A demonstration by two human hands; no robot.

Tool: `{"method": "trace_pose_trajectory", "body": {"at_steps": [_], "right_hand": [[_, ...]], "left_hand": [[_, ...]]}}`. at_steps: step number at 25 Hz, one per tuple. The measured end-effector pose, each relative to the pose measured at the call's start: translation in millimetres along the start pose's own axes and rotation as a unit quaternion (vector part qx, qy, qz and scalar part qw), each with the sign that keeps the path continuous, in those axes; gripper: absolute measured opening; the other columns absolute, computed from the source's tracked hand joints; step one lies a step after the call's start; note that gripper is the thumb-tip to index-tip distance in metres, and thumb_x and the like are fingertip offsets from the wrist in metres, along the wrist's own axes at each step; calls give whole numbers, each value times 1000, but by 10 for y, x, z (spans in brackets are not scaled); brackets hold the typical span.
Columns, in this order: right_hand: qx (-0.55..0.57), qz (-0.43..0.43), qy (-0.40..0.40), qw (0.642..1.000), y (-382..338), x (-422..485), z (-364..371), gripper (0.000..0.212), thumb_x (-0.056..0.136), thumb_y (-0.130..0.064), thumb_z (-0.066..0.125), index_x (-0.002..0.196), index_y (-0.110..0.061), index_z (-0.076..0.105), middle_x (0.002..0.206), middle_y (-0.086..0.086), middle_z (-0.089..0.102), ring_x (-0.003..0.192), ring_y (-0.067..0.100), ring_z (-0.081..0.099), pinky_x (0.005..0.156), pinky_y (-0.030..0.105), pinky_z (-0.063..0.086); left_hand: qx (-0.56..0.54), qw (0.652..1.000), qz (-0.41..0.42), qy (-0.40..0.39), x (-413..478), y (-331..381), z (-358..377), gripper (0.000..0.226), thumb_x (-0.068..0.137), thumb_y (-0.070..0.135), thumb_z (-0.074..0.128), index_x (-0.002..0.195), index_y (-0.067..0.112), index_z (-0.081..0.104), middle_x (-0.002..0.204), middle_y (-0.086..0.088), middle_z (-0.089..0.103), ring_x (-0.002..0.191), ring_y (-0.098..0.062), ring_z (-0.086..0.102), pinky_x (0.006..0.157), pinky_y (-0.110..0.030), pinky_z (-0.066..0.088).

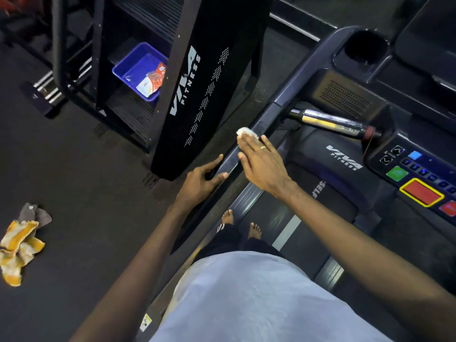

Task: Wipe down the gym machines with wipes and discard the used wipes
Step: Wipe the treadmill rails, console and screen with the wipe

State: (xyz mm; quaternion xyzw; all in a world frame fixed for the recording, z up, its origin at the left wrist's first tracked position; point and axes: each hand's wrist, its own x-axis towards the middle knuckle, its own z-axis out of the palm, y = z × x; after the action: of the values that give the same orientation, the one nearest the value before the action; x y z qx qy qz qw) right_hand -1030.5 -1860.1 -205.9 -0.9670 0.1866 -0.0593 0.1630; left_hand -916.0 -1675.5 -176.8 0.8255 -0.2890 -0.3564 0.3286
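The person stands barefoot on the dark belt [261, 218] of a black treadmill marked VIVA FITNESS. The right hand [261, 164] reaches across to the treadmill's long dark side handrail [267, 120] and presses a small crumpled white wipe [246, 132] flat against its top. The fingers are straight and close together, with the wipe showing just beyond their tips; a gold ring [263, 147] sits on one finger. The left hand [202, 181] lies lower on the same rail, thumb across the top and fingers stretched along its outer edge, holding nothing else. On a step of the neighbouring black machine sits a blue plastic tray [128, 60] with an orange and white packet [154, 80] inside. A crumpled yellow and white cloth [17, 250] and a grey cloth [34, 213] lie touching on the dark floor, well apart from the treadmill
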Motion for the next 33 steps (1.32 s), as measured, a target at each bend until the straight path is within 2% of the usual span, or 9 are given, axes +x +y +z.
{"method": "trace_pose_trajectory", "body": {"at_steps": [3,8,12,14,17,21,24,28,33], "right_hand": [[27,75,18,997,75,97,-35,51,106,-29,31,152,-8,36,158,9,35,148,21,29,123,42,20],[16,69,6,997,54,94,-33,50,105,-26,34,151,-8,38,157,9,38,147,21,31,122,42,23],[-4,81,-13,997,31,264,-71,51,104,-24,36,150,-3,37,157,15,36,147,26,30,121,42,25],[-8,62,-20,998,64,300,-87,50,103,-23,38,149,-4,40,155,14,39,146,25,33,120,42,27],[-3,113,2,994,67,373,-158,49,103,-19,40,148,0,40,155,17,39,145,28,34,119,44,29],[-47,10,-47,998,-121,321,-111,46,102,-23,40,143,-4,50,148,11,49,141,24,41,120,43,28],[-87,26,-50,995,53,603,-232,38,103,-24,39,130,-12,61,136,2,60,134,17,48,120,39,26],[-187,-17,-192,963,-102,940,-239,42,100,-28,32,108,-9,68,117,10,68,115,25,60,120,36,25],[-241,-12,-394,887,-334,1367,-268,47,105,-31,28,113,-7,68,123,15,68,122,26,59,122,39,19]], "left_hand": [[7,1000,-8,-18,59,-37,-51,62,85,54,69,141,50,43,140,19,53,124,6,49,105,-17,38],[-23,997,-3,-69,189,-78,-135,66,82,47,74,141,47,45,141,17,50,125,2,49,108,-20,39],[-16,995,-7,-96,292,-96,-200,68,79,49,76,139,51,45,130,24,50,114,4,52,96,-11,40],[-25,994,-15,-101,344,-138,-203,69,74,57,77,135,59,44,129,19,56,114,0,56,100,-20,45],[-33,993,-18,-109,380,-194,-204,71,71,61,75,134,62,43,121,11,60,112,-8,58,102,-33,47],[-23,993,-8,-112,399,-194,-231,71,75,60,74,138,57,43,116,12,56,108,-9,57,98,-32,47],[-60,991,-24,-116,440,-271,-212,69,71,68,71,135,54,48,123,17,54,110,-8,58,99,-33,48],[-88,988,-43,-123,490,-392,-162,70,69,74,68,133,49,54,137,19,55,116,-5,58,102,-31,46],[-123,974,-61,-177,623,-458,-207,81,64,75,72,135,42,55,138,17,56,123,-2,54,110,-33,41]]}}
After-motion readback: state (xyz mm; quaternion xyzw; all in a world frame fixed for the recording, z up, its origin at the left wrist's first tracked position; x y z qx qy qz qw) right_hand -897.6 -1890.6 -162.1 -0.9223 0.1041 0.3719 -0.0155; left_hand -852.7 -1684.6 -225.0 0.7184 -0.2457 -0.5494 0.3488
